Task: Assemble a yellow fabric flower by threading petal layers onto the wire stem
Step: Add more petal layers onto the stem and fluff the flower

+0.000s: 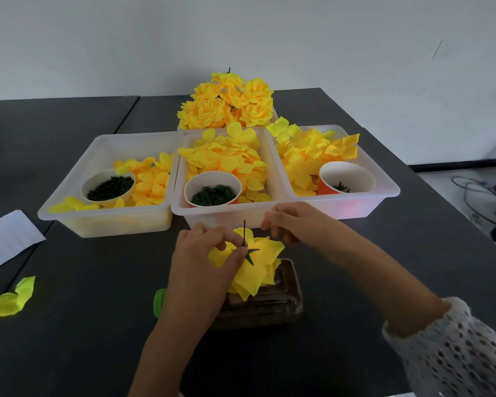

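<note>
Centre of the dark table (83, 325), just in front of the middle bin: the flower (252, 270) is held upside down, its underside turned up to the camera. The layered yellow fabric petals are bunched and drooping downward, creased at the edges, brightest near the middle. A dark green star-shaped calyx (251, 253) is seated flat against the petals, and the thin dark wire stem (244, 232) is seen rising straight up from it.

The flower is gripped by the left hand (204, 267), fingers curled over the petals, thumb and forefinger pinched at the base of the stem right by the calyx. The right hand (292, 222) is held just beside the stem tip, fingers curled inward; whether anything is pinched there cannot be told.

Beneath the flower a clear plastic box (287, 305) with dark contents is seen, and a green cap (159, 301) peeks out by the left wrist.

Behind, three white bins are lined up: the left bin (103, 222), the middle bin (212, 214) and the right bin (378, 196), each filled with loose yellow petals and a paper cup of green parts. Finished flowers (229, 104) are piled at the back. A loose petal (10, 300) and a paper sheet (6, 239) are lying at the left.
</note>
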The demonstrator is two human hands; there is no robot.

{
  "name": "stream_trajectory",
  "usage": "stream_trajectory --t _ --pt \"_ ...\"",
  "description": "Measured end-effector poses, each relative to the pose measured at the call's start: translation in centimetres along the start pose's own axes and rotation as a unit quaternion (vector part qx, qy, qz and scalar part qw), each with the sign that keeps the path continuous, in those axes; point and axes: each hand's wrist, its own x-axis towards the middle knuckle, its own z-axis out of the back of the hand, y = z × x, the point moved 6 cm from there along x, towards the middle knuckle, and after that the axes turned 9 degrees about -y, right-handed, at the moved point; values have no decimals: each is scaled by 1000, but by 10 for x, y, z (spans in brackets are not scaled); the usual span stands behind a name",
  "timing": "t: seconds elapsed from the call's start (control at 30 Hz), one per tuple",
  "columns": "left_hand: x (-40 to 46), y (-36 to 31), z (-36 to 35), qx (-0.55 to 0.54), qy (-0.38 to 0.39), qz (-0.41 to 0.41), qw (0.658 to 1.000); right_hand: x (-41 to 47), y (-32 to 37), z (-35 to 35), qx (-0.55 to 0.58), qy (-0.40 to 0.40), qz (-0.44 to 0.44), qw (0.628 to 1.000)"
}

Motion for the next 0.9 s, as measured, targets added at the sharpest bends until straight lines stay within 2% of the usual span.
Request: stream_trajectory --t 0.13,0.4,0.57,0.7,0.9 --pt "3 -3 4 -3 -5 -12 1000 -19 -11 9 1 12 -8 1000" --pt "11 -11 11 -44 -7 -8 999 -38 -11 18 96 -15 -15 995" --pt "13 -15 15 -55 -19 -9 998 -44 0 17 104 -49 28 993" --pt "14 -16 14 -60 -24 -13 998 -45 12 10 60 -57 74 994" --pt "16 -14 14 -56 -31 -16 998 -45 30 11 -33 -150 146 977"
